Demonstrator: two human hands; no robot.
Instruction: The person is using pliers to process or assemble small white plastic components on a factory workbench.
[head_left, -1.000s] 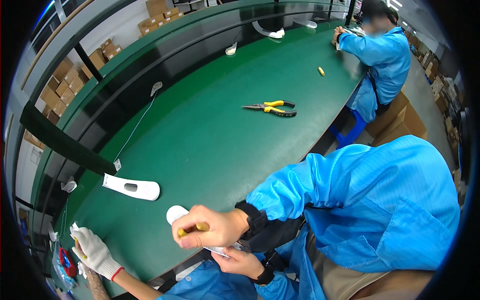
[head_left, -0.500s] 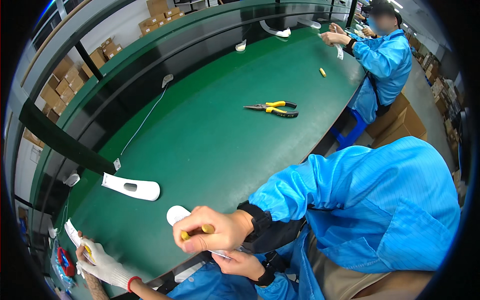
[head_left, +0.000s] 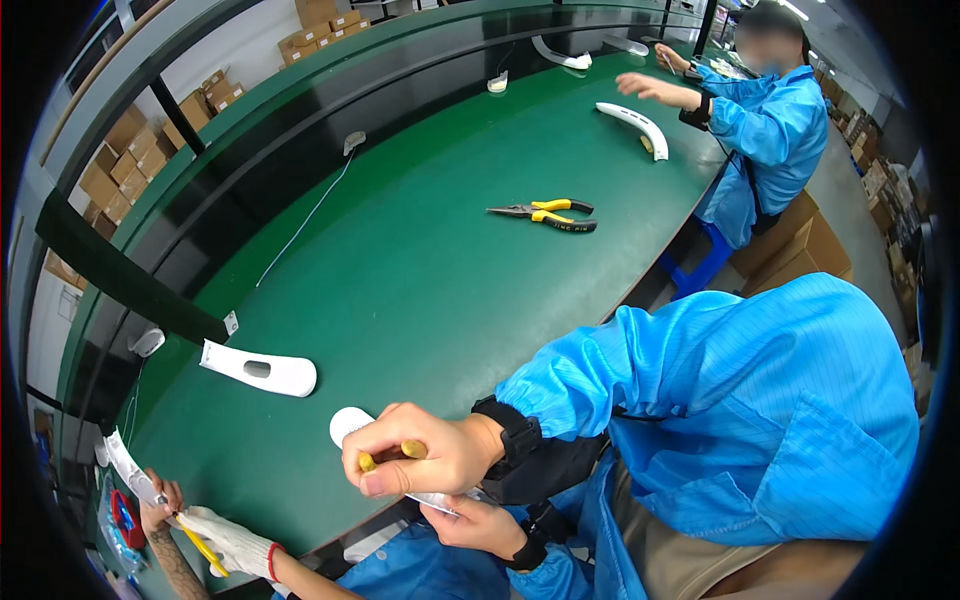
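Observation:
My right hand is closed around yellow-handled pliers; two yellow handle ends stick out of the fist and their jaws are hidden. Just below it, my left hand grips a white plastic part. The part's rounded end shows beyond my right knuckles, over the table edge, while its middle lies hidden beneath that hand. Another white part, long with an oval slot, lies on the green table to the left.
Black-and-yellow long-nose pliers lie mid-table. At far right a co-worker sits by a curved white part. Lower left, a co-worker's gloved hand holds a yellow-handled tool beside a white part. A dark post rises on the left.
My hands keep their grips almost unmoved. The far-right co-worker's hand has opened, and a curved white part now lies on the table there. The gloved hand has drawn its yellow tool away from the white part.

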